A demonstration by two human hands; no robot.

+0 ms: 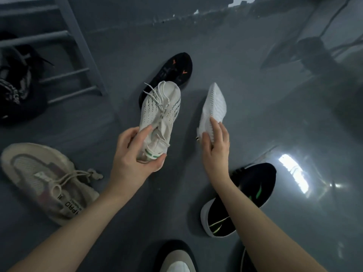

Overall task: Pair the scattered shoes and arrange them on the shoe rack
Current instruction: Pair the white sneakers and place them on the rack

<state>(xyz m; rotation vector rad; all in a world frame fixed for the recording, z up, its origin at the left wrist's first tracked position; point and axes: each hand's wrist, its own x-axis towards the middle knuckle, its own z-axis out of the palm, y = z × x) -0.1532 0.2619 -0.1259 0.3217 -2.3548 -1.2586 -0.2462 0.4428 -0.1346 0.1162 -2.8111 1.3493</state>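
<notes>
On the glossy grey floor (245,79), which mirrors a bright patch of light at the right, shoes lie scattered. At the upper left stands the grey shoe rack (78,46), its bars holding a dark shoe (15,83) on a low shelf. The left hand (135,154) grips the heel of a white laced shoe (160,112), toe pointing away, held above the floor. The right hand (215,144) curls round a second white shoe (214,104), turned so its ribbed sole shows. Behind them lies a black shoe with orange marks (176,67); a beige shoe (45,181) lies left, a black shoe with green stripes (245,193) right.
</notes>
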